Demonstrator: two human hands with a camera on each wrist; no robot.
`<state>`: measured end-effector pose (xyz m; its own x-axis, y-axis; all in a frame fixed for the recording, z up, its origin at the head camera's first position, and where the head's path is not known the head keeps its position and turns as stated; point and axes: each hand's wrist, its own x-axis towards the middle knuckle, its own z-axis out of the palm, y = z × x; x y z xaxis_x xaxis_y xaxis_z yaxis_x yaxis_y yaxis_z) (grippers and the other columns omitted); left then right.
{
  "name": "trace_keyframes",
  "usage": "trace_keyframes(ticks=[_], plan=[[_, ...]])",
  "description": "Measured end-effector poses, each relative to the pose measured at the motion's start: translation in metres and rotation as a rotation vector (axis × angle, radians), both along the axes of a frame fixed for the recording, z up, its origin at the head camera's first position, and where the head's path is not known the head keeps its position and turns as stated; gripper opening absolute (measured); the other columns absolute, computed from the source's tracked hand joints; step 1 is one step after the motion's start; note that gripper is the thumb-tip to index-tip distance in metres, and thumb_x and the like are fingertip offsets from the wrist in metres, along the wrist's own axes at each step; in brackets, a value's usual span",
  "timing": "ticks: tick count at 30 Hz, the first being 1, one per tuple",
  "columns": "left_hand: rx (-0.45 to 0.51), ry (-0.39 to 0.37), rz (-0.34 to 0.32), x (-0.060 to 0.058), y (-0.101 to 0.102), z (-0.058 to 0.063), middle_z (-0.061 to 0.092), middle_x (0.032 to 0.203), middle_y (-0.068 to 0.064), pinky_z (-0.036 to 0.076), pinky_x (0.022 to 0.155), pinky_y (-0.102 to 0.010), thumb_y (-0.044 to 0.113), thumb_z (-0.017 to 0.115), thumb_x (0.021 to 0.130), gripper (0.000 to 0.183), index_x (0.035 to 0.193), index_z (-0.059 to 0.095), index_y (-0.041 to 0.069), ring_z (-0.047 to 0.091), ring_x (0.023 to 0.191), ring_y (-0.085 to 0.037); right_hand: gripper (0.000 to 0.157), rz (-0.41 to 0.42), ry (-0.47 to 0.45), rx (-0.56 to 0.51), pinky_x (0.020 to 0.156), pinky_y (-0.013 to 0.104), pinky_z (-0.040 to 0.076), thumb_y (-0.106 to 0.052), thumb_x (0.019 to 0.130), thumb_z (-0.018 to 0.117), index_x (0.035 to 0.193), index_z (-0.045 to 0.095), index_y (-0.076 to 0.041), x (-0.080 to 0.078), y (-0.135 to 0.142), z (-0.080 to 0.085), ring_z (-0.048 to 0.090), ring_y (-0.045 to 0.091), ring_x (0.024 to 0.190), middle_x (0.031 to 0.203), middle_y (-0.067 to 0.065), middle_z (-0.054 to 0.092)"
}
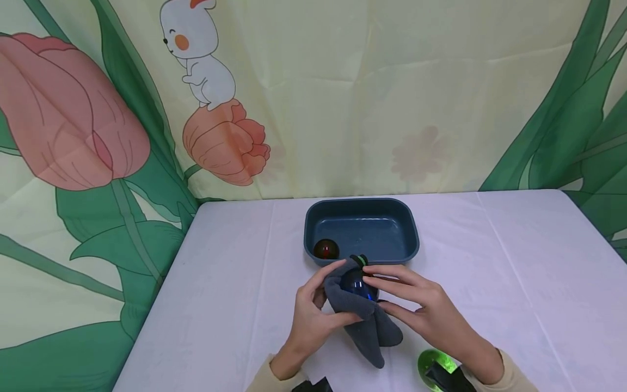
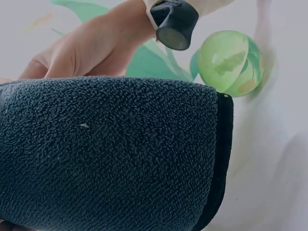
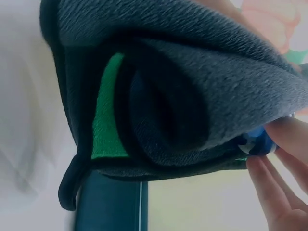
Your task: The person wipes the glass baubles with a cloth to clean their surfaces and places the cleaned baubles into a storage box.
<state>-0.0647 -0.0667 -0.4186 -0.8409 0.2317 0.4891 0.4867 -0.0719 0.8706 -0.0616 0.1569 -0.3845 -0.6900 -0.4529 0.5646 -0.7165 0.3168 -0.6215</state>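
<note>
A dark grey cloth point(image 1: 382, 329) with black edging hangs in folds from my left hand point(image 1: 313, 316), which grips it between fingers and thumb. Cupped in the cloth is a shiny blue ball point(image 1: 360, 284), partly hidden by a fold. The fingers of my right hand point(image 1: 426, 296) bend around the ball's right side, fingertips against it. In the right wrist view the cloth point(image 3: 240, 82) shows a green inner face, and a sliver of the blue ball point(image 3: 260, 142) appears by the fingertips. The cloth point(image 2: 110, 149) covers much of the left wrist view.
Just beyond my hands stands a dark blue rectangular basin point(image 1: 362, 204), with a dark red ball point(image 1: 326, 249) in its near left corner. A clear green ball point(image 1: 431, 360) lies on the white tablecloth point(image 1: 235, 305), near my right wrist. A printed curtain point(image 1: 333, 109) hangs behind.
</note>
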Motion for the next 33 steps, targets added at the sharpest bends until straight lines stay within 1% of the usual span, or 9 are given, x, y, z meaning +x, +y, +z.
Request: trace_keyframes(ticks=[4, 12, 15, 20, 22, 25, 28, 31, 33], plan=[[-0.006, 0.008, 0.006, 0.0005, 0.0004, 0.0007, 0.061, 0.132, -0.021, 0.054, 0.098, -0.035, -0.006, 0.083, 0.074, 0.073, 0.140, 0.051, 0.002, 0.066, 0.114, -0.022, 0.047, -0.009, 0.001, 0.018, 0.098, 0.013, 0.047, -0.042, 0.095, 0.058, 0.130, 0.066, -0.012, 0.0001, 0.0005, -0.0015, 0.055, 0.006, 0.126, 0.133, 0.005, 0.061], [-0.024, 0.031, 0.018, 0.0005, -0.0003, -0.0002, 0.062, 0.130, -0.021, 0.055, 0.096, -0.035, -0.006, 0.085, 0.072, 0.076, 0.140, 0.051, 0.002, 0.067, 0.112, -0.021, 0.050, -0.028, 0.007, 0.024, 0.100, 0.013, 0.046, -0.045, 0.096, 0.057, 0.131, 0.065, -0.010, 0.0017, -0.0004, -0.0031, 0.057, 0.008, 0.124, 0.133, 0.007, 0.061], [-0.022, 0.039, 0.017, 0.0001, -0.0002, -0.0003, 0.062, 0.130, -0.021, 0.055, 0.096, -0.035, -0.007, 0.085, 0.071, 0.077, 0.140, 0.051, 0.001, 0.067, 0.112, -0.021, 0.046, -0.040, -0.009, 0.004, 0.096, 0.015, 0.050, -0.033, 0.093, 0.067, 0.132, 0.064, -0.009, 0.0026, -0.0017, -0.0027, 0.059, 0.008, 0.122, 0.131, 0.007, 0.063], [-0.018, 0.050, 0.009, -0.0004, 0.0006, -0.0006, 0.063, 0.129, -0.021, 0.054, 0.098, -0.035, -0.008, 0.085, 0.070, 0.079, 0.140, 0.050, 0.002, 0.066, 0.114, -0.022, 0.057, -0.028, -0.189, -0.117, 0.084, 0.025, 0.059, 0.005, 0.080, 0.078, 0.133, 0.062, -0.007, 0.0036, -0.0042, -0.0022, 0.062, 0.005, 0.116, 0.127, 0.010, 0.064], [-0.020, 0.052, 0.012, -0.0002, 0.0010, -0.0008, 0.063, 0.129, -0.021, 0.054, 0.098, -0.035, -0.007, 0.085, 0.071, 0.078, 0.140, 0.050, 0.002, 0.066, 0.114, -0.022, 0.056, -0.029, -0.272, -0.155, 0.082, 0.027, 0.060, 0.006, 0.081, 0.076, 0.134, 0.062, -0.008, 0.0038, -0.0045, -0.0013, 0.063, 0.003, 0.114, 0.127, 0.011, 0.064], [-0.024, 0.052, 0.018, -0.0002, 0.0013, -0.0006, 0.063, 0.129, -0.020, 0.054, 0.097, -0.035, -0.006, 0.085, 0.072, 0.076, 0.139, 0.051, 0.001, 0.066, 0.114, -0.022, 0.054, -0.031, -0.321, -0.155, 0.082, 0.027, 0.060, 0.004, 0.083, 0.075, 0.134, 0.062, -0.008, 0.0034, -0.0035, 0.0001, 0.064, 0.003, 0.111, 0.127, 0.013, 0.065], [-0.028, 0.055, 0.025, -0.0004, 0.0013, 0.0000, 0.064, 0.129, -0.020, 0.054, 0.097, -0.035, -0.005, 0.084, 0.073, 0.074, 0.139, 0.051, 0.001, 0.067, 0.113, -0.022, 0.055, -0.021, -0.293, -0.112, 0.085, 0.025, 0.059, 0.003, 0.084, 0.075, 0.135, 0.061, -0.009, 0.0023, -0.0017, 0.0015, 0.064, 0.003, 0.112, 0.129, 0.011, 0.064], [-0.022, 0.060, 0.026, -0.0006, 0.0009, 0.0004, 0.063, 0.129, -0.020, 0.055, 0.096, -0.035, -0.006, 0.084, 0.074, 0.074, 0.139, 0.051, 0.001, 0.067, 0.112, -0.022, 0.062, -0.018, -0.210, -0.050, 0.089, 0.021, 0.056, 0.003, 0.080, 0.078, 0.138, 0.059, -0.011, 0.0015, 0.0003, 0.0019, 0.061, 0.003, 0.117, 0.133, 0.007, 0.061], [-0.015, 0.056, 0.021, -0.0007, 0.0009, 0.0004, 0.063, 0.129, -0.021, 0.055, 0.095, -0.035, -0.006, 0.083, 0.074, 0.073, 0.140, 0.051, 0.001, 0.067, 0.112, -0.021, 0.057, -0.015, -0.129, -0.006, 0.094, 0.018, 0.052, -0.007, 0.084, 0.078, 0.138, 0.059, -0.012, 0.0012, 0.0013, 0.0011, 0.058, 0.004, 0.122, 0.135, 0.005, 0.060]])
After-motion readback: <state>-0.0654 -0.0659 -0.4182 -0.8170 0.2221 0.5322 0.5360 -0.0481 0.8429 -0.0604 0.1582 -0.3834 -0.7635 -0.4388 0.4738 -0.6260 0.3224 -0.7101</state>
